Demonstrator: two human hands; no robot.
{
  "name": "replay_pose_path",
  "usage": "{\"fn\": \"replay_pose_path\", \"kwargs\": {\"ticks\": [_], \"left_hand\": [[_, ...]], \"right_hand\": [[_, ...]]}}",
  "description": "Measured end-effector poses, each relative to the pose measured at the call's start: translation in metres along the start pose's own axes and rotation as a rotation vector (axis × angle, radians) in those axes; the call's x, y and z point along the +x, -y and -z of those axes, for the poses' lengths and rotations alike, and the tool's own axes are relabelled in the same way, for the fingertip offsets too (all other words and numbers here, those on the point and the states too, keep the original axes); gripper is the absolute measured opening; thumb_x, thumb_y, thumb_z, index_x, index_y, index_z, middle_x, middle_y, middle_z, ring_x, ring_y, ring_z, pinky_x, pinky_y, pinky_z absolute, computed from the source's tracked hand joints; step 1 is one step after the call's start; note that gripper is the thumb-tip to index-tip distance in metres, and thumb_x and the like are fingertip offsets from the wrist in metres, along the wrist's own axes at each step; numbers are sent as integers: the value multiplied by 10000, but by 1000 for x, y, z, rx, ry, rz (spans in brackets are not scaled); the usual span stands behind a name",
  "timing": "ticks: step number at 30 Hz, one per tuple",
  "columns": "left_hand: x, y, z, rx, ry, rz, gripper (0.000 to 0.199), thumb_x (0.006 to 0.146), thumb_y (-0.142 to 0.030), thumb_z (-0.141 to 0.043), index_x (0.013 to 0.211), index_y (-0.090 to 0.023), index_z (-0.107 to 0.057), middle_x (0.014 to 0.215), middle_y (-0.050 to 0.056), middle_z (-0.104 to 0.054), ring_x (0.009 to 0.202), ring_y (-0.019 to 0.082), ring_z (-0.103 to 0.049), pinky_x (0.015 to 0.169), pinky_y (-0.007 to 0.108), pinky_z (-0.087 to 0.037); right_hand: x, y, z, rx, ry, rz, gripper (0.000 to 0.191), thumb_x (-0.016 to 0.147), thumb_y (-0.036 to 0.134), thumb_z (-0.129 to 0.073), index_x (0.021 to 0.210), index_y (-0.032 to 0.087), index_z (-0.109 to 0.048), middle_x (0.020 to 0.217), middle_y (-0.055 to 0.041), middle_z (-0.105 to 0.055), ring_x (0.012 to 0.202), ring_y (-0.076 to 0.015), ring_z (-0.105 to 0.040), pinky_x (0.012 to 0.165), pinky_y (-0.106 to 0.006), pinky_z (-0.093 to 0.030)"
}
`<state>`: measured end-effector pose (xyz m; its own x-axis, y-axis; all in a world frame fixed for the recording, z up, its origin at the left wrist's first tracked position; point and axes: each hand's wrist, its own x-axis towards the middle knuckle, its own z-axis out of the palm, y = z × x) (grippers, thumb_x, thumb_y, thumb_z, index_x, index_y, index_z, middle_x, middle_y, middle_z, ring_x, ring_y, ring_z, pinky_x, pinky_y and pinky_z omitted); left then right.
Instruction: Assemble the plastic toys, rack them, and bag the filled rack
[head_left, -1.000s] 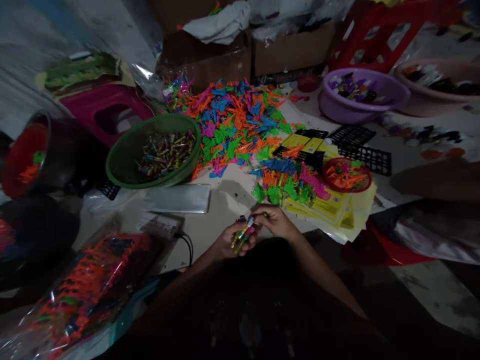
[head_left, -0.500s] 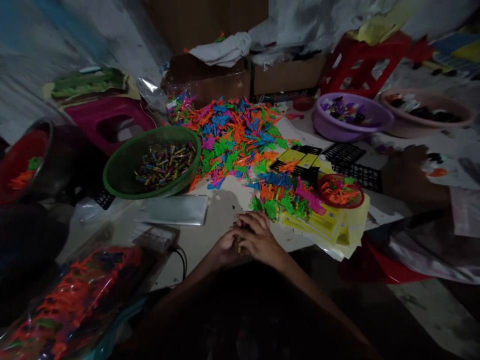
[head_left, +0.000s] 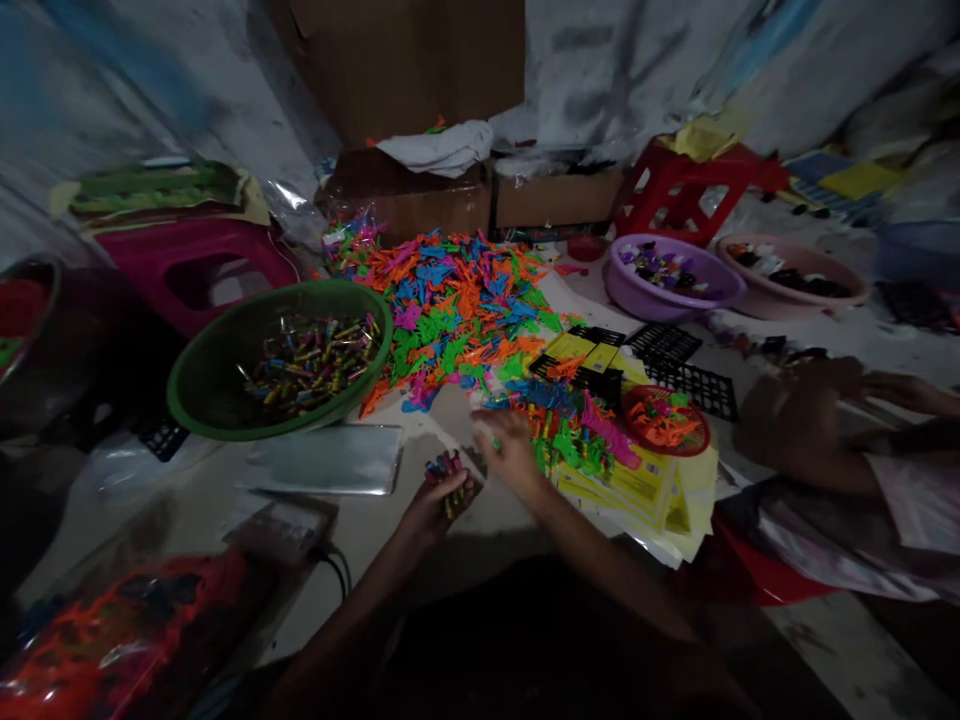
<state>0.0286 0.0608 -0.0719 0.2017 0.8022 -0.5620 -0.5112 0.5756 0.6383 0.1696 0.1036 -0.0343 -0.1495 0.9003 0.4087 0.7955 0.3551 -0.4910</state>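
Several small multicoloured sticks (head_left: 448,480) are gripped in my left hand (head_left: 435,503), low over the table's front part. My right hand (head_left: 510,450) is to its right, fingers curled, with a small greenish piece (head_left: 496,443) at them. Just right of that hand lie green, blue and pink plastic pieces (head_left: 581,440) with sticks among them, on yellow printed cards (head_left: 652,480). Behind both hands spreads a heap of bright plastic pieces (head_left: 457,300). A green basin (head_left: 195,400) at the left holds many similar sticks.
A red basket (head_left: 703,440) of orange pieces stands on the cards, near black trays (head_left: 705,388). Purple (head_left: 667,303) and pink (head_left: 802,303) basins are behind. Another person's arm (head_left: 810,440) is at the right. A silvery flat packet (head_left: 330,460) lies before the green basin.
My hands have come apart: the left is lower left with the sticks now showing, the right nearer the coloured pieces. The view has shifted, and the other person's second hand now shows.
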Motion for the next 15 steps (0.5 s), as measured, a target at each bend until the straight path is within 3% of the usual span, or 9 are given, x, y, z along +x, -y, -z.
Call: {"fn": "replay_pose_path", "kwargs": {"ticks": [1,3,6,10,13,15], "left_hand": [[2,-2,3,-11,-2,27,201,642,-116,-651,828,-175,-607,829,40,-662,756,153,-633,641,229,-503],[4,-3,10,10,-1,65,260,609,-136,-694,850,-160,-598,803,41,-666,685,143,-632,571,211,-489],[3,-1,17,104,-2,74,297,592,-234,-725,838,-138,-589,762,67,-667,622,168,-631,456,204,-438],[4,-4,20,197,-67,27,332,549,-270,-749,790,-126,-572,669,45,-644,539,164,-615,407,208,-420],[4,-13,18,182,-77,37,368,566,-289,-739,855,-140,-568,722,42,-649,545,158,-618,396,206,-422],[4,-20,17,151,-68,52,374,591,-307,-724,893,-154,-564,772,49,-657,566,158,-625,377,188,-395]], "right_hand": [[22,-16,5,-45,-4,-148,330,859,339,-376,1048,198,-608,1037,-68,-643,998,-192,-543,904,-345,-371],[64,-46,13,-171,110,-426,333,831,378,-424,1022,185,-617,997,-87,-655,969,-213,-569,853,-327,-398],[111,-78,12,-306,273,-672,450,749,513,-508,960,138,-639,987,-150,-647,999,-284,-558,838,-378,-397],[137,-94,-1,-299,301,-771,447,622,461,-651,862,85,-660,935,-196,-647,941,-334,-575,777,-411,-412],[140,-94,-2,-248,304,-767,350,636,375,-634,845,95,-657,877,-159,-659,862,-280,-607,690,-324,-433],[133,-89,3,-180,234,-693,257,708,341,-547,823,135,-650,864,-104,-662,843,-216,-608,671,-262,-425]]}}
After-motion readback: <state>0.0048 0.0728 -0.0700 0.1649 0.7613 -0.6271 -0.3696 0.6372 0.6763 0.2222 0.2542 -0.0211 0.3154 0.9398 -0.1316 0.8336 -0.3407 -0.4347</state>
